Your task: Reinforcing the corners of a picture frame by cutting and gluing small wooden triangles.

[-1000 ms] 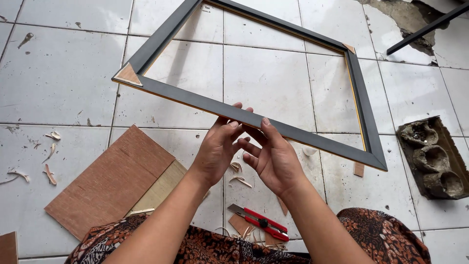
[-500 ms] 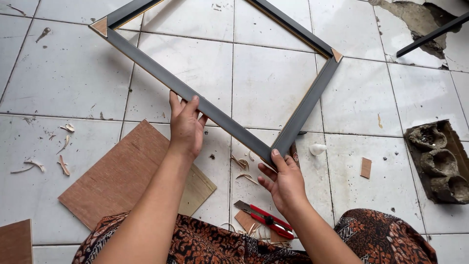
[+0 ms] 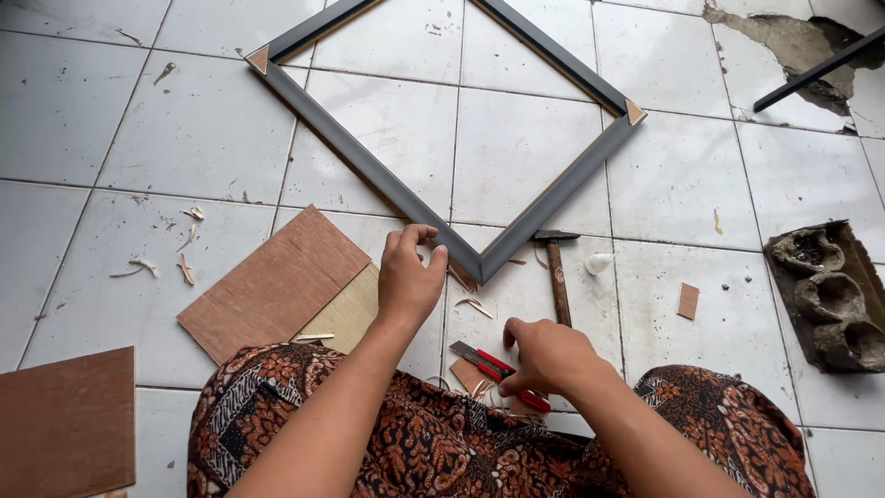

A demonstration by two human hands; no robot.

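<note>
Frame work looks partway: dark grey rectangular wooden frame lies on white tiled floor w/ tan corner gussets at two corners, left hand pinching near corner, right hand closing on red-handled utility knife.

The top of the grey frame is running off the upper edge, so its far corner is not showing. The right hand is covering the middle of the red cutter, and whether the fingers are gripping it is not showing. The hammer handle's lower end is lying behind that hand. The brown board is being cut by the left and bottom edges. The black bar is leaving at the right edge. Both forearms are running out below.
</note>
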